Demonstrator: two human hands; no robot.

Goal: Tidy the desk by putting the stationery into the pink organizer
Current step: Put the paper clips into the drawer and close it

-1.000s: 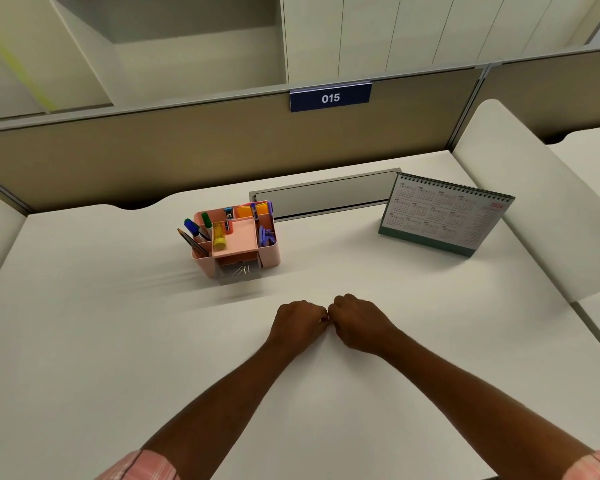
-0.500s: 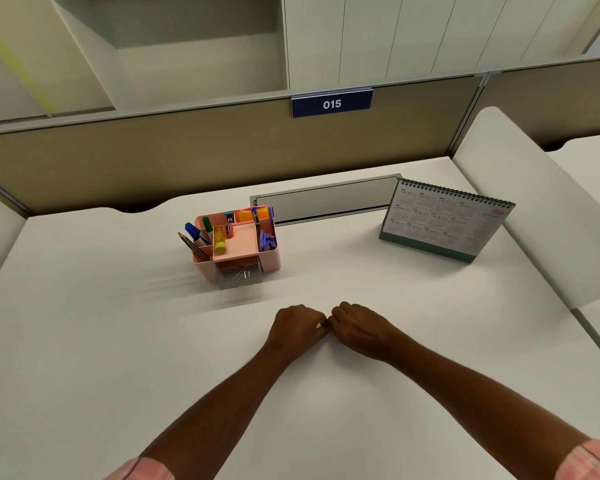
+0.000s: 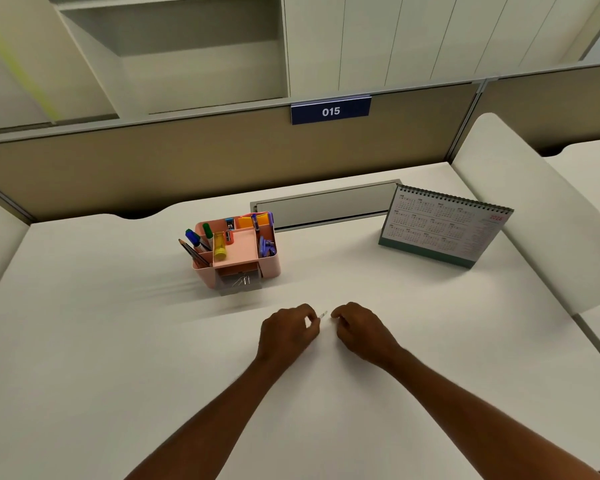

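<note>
The pink organizer (image 3: 270, 266) stands on the white desk (image 3: 118, 341), left of centre. It holds markers, pencils, a yellow highlighter (image 3: 219, 247), purple clips and orange notes, and its clear front drawer (image 3: 240, 283) has metal clips inside. In front of it, my left hand (image 3: 287, 332) pinches a small silvery paper clip (image 3: 323, 314) at its fingertips. My right hand (image 3: 361, 332) rests just right of the clip, fingers curled, a small gap away from the left hand.
A desk calendar (image 3: 440, 230) stands at the back right. A grey cable-slot cover (image 3: 326, 206) lies behind the organizer, below the beige partition with the 015 plate (image 3: 330, 111). White side dividers (image 3: 534, 216) bound the desk.
My two hands, which touched at the fingertips, have drawn slightly apart. The small paper clip now shows between them at the left hand's fingertips.
</note>
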